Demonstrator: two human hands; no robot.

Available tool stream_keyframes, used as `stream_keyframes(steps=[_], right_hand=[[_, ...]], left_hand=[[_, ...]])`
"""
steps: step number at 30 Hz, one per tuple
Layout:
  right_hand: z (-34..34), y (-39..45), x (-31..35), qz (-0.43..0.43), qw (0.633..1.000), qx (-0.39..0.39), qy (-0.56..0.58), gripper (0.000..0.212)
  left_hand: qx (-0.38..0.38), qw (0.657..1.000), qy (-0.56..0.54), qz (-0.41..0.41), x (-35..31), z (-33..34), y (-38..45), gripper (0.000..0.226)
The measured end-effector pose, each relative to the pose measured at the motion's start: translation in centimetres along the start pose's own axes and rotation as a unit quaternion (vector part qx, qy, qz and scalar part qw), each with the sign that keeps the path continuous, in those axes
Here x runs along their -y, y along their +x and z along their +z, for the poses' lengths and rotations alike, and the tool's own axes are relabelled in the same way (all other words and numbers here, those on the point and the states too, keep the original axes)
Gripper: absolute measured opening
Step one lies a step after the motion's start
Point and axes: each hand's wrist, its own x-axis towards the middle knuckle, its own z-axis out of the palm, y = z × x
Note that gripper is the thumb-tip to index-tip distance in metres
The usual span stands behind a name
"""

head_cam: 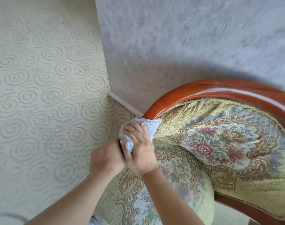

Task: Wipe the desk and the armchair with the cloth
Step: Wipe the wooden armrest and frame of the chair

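Armchair (pixel 219 143) against the wall (pixel 187 38) — carpet (pixel 41 78) left, cloth (pixel 148 127) on its frame.

My left forearm (pixel 77 200), right forearm (pixel 167 197) bare, reaching forward, wrists close. My right hand (pixel 139 150) on top, fingers curled round fluffy pale-blue cloth (pixel 149 127). Left hand (pixel 106 158) butted against it, knuckles up, fingers tucked out of sight.

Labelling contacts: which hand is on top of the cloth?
The right hand: its fingers lie over the light-blue cloth at the end of the armchair's wooden rim. The left hand sits lower, curled, fingertips hidden.
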Motion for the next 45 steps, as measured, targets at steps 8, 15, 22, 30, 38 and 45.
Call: stream_keyframes(steps=[8, 15, 22, 30, 38, 45], right_hand=[[-7.7, 3.9, -4.4, -0.096, 0.968, 0.074, -0.219, 0.053], [-19.7, 5.9, -11.8, 0.121, 0.921, -0.241, -0.280, 0.043], [-15.4, 7.5, -11.0, 0.142, 0.917, -0.319, -0.191, 0.042], [-4.6, 2.7, -3.1, -0.038, 0.990, 0.050, -0.125, 0.059], [-6.3, 2.7, -3.4, -0.155, 0.944, 0.204, -0.206, 0.065], [-14.2, 7.6, -8.4, -0.066, 0.958, -0.041, -0.278, 0.057]], left_hand=[[-0.031, 0.999, -0.035, 0.023, 1.1, 0.6, -0.4, 0.049], [-0.036, 0.999, -0.024, 0.033, 0.8, 0.5, -0.4, 0.046], [-0.042, 0.999, -0.008, 0.032, 0.3, 0.5, -0.3, 0.048], [-0.019, 0.999, -0.031, 0.009, 0.1, 0.2, -0.4, 0.048], [-0.024, 0.999, -0.025, 0.000, 0.2, 0.2, -0.4, 0.052], [-0.030, 0.999, -0.024, 0.014, 0.4, 0.1, -0.6, 0.046]])
